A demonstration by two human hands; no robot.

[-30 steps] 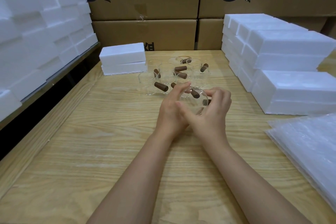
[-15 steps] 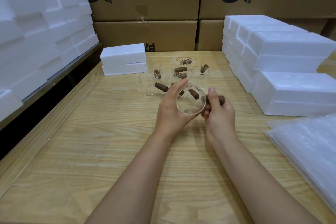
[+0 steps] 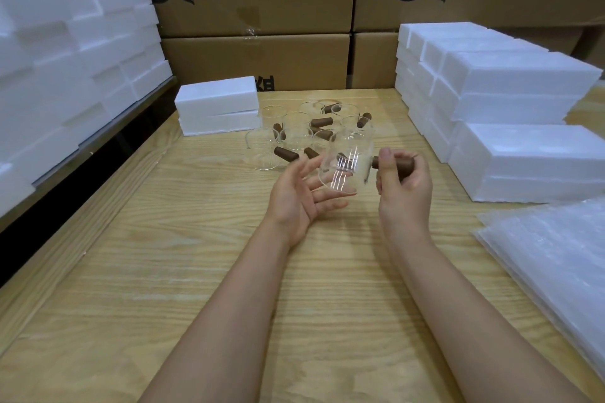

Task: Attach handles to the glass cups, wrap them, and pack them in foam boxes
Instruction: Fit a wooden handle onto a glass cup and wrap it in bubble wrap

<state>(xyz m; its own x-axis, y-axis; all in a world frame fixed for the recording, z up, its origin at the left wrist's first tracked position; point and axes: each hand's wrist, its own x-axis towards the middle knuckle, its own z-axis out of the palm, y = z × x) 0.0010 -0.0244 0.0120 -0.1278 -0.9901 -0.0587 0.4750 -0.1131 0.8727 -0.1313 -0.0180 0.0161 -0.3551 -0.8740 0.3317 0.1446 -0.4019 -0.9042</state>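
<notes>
Glass cup (image 3: 347, 159), clear, cylindrical, its smooth brown handle (image 3: 375, 162) in the right grip (image 3: 406, 180); left grip (image 3: 299, 196) wide beside it.

Single wide-angle view from a camera worn on the person's head, facing forward and tilted down over a wooden table (image 3: 196, 271). Both forearms enter from the near edge and run to the centre, where the left hand (image 3: 298, 203) and right hand (image 3: 404, 186) sit near the lens with a glass cup (image 3: 347, 163) and its brown handle (image 3: 375, 162). Cardboard boxes (image 3: 262, 59) close off the far side. Stacked foam blocks (image 3: 65, 59) fill the left edge, foam boxes (image 3: 523, 154) the right, and plastic sheets (image 3: 556, 265) the near right corner. Straight edges bow outward towards the frame's sides.
</notes>
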